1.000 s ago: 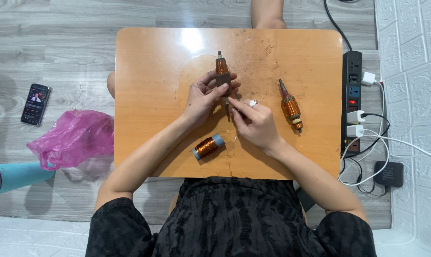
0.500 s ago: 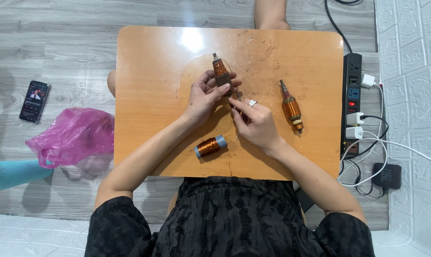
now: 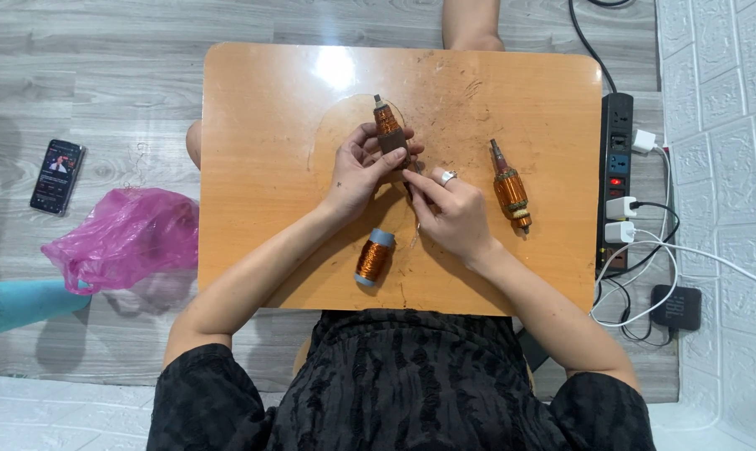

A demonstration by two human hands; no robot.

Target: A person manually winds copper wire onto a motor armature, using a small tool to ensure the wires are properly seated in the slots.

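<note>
The left hand (image 3: 360, 171) is closed around a small copper-wound motor armature with a dark steel core and a short shaft (image 3: 387, 129), holding it just above the square orange wooden table (image 3: 261, 125), shaft end pointing away from the person. The right hand (image 3: 449, 209) meets it from the side — thumb and forefinger pinched together at the armature's near end, though what they pinch is too fine to tell; a silver ring sits on one finger.

Nearer the person than the held armature, a spool of copper wire with grey-blue end caps (image 3: 374, 257) lies on its side on the table. To the armature's right lies a second copper-wound armature (image 3: 509, 188), well apart from both hands. Farther right, off the table edge, a black power strip (image 3: 616, 134) lies on the floor.
</note>
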